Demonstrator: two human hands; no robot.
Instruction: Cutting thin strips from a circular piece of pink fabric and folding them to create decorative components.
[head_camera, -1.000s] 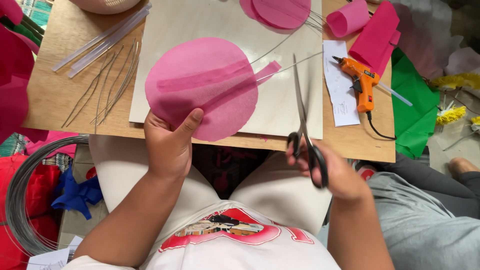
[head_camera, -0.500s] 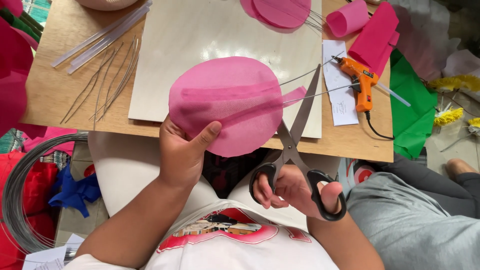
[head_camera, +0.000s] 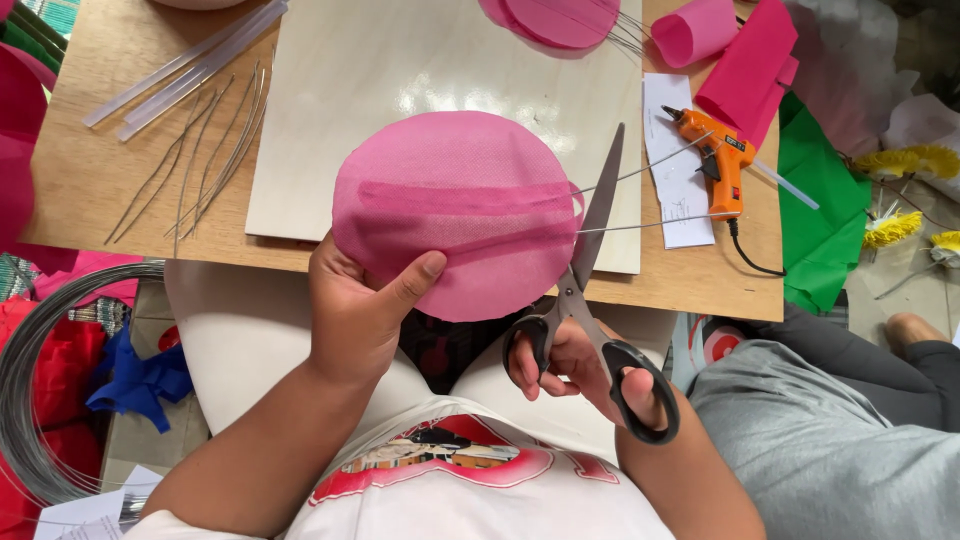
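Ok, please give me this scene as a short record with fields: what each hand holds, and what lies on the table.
left hand: holds the pink fabric circle by its lower left edge, thumb on top
right hand: holds black-handled scissors, fingers in the loops
scissors position: blades at the circle's right edge, by two wires that stick out of it
table: wooden table with a pale board
other items: orange glue gun, clear glue sticks, loose thin wires, pink roll

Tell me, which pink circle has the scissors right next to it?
The big pink circle that the left hand holds. The scissors in the right hand open at its right edge. The other pink circles lie untouched at the table's far edge.
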